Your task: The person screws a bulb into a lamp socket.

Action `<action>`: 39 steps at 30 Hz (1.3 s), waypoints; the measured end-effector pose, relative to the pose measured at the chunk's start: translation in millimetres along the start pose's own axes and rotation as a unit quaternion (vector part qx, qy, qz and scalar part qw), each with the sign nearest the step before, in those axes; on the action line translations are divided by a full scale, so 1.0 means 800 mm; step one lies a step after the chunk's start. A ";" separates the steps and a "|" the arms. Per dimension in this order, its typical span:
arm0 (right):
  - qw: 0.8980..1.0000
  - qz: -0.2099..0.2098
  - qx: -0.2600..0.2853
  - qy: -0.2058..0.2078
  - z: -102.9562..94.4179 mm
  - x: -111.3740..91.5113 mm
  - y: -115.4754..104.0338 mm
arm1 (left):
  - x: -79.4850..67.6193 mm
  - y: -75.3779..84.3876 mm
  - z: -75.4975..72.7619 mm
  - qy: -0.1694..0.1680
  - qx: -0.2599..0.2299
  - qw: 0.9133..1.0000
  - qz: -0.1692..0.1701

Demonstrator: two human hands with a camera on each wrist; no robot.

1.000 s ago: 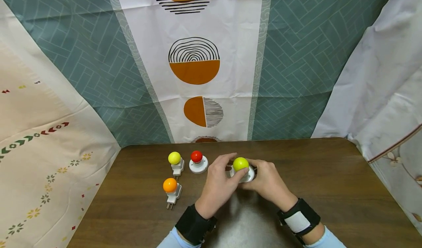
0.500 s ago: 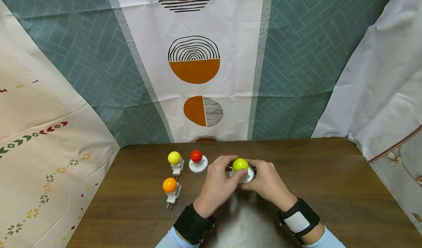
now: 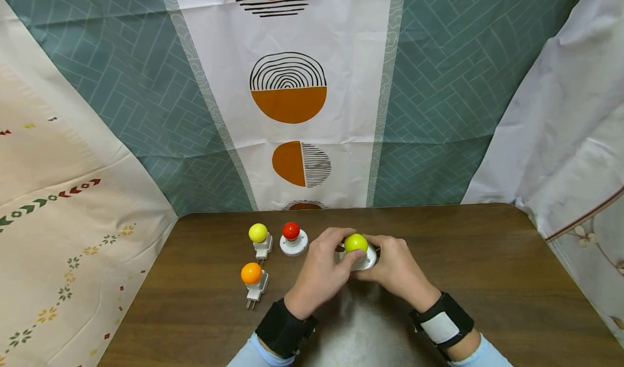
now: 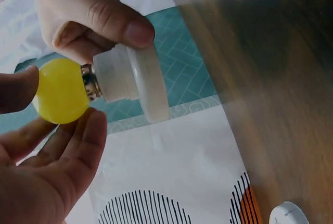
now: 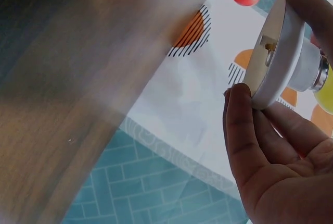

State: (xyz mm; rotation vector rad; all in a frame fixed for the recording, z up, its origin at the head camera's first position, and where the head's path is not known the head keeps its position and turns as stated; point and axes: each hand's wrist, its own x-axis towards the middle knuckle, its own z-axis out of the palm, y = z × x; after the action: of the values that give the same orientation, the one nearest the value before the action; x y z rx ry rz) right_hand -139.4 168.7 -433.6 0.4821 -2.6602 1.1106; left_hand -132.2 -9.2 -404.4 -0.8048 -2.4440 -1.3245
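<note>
Held above the table is a white round lamp holder (image 5: 283, 52) with a yellow-green bulb (image 3: 356, 243) in its socket. My left hand (image 3: 322, 269) pinches the bulb between thumb and fingers. By its wide round base, my right hand (image 3: 397, 269) grips the lamp holder. In the left wrist view, part of the bulb's metal screw cap (image 4: 90, 82) shows between the yellow globe and the socket. The right wrist view shows the hollow underside of the base, with a small metal contact inside.
Left of my hands, a red bulb (image 3: 291, 231) sits in another round white holder (image 3: 294, 246). Farther left are a yellow bulb (image 3: 258, 233) and an orange bulb (image 3: 251, 273), each in a white plug-in holder. They rest on a brown wooden table (image 3: 195, 313), with patterned cloth (image 3: 429, 112) hanging behind it.
My left hand shifts slightly around the yellow-green bulb, its thumb moving a little left. My right hand keeps the lamp holder in nearly the same place.
</note>
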 end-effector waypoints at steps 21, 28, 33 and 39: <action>1.000 0.017 0.005 -0.012 -0.001 0.001 -0.002 | 0.003 0.005 0.005 0.040 0.010 0.998 -0.042; 1.000 0.016 0.004 -0.016 -0.001 0.001 -0.003 | 0.002 0.005 0.002 0.016 0.006 1.000 -0.022; 1.000 0.005 0.001 -0.017 -0.002 0.002 -0.003 | 0.003 0.004 -0.004 -0.017 0.002 1.000 -0.010; 1.000 -0.003 0.009 -0.018 -0.004 0.004 -0.001 | 0.007 0.001 -0.011 -0.066 -0.010 0.998 0.009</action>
State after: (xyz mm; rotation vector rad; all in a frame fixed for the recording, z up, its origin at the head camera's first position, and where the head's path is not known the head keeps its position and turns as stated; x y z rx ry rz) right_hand -142.0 170.0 -429.8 0.5178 -2.6798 1.1343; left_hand -136.9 -14.1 -396.7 -0.9473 -2.5206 -1.3301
